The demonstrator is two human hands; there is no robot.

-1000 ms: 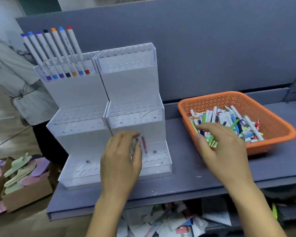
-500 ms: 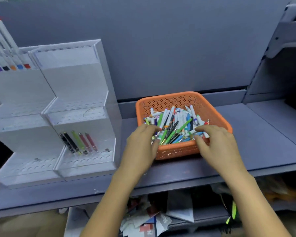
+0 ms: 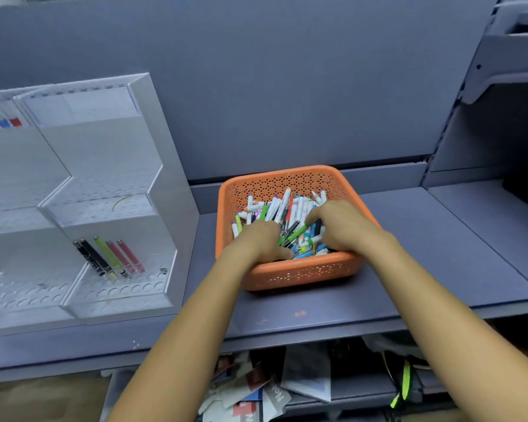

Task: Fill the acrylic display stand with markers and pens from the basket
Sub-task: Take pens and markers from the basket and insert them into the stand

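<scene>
orange basket [image 3: 305, 274] on desk [image 3: 424, 239], heaped with loose pens and markers [image 3: 287, 205]. left hand [image 3: 256, 242] and right hand [image 3: 345, 226] both inside basket, fingers curled down into heap; fingertips buried, cannot tell whether either grip clamps pen. acrylic display stand [image 3: 104, 147] left of basket; five pens [image 3: 113, 258] leaning in its lowest tier.

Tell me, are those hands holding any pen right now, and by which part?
It cannot be told. The left hand and right hand are both in the orange basket, curled down into the pile of pens, hiding any grip.
</scene>
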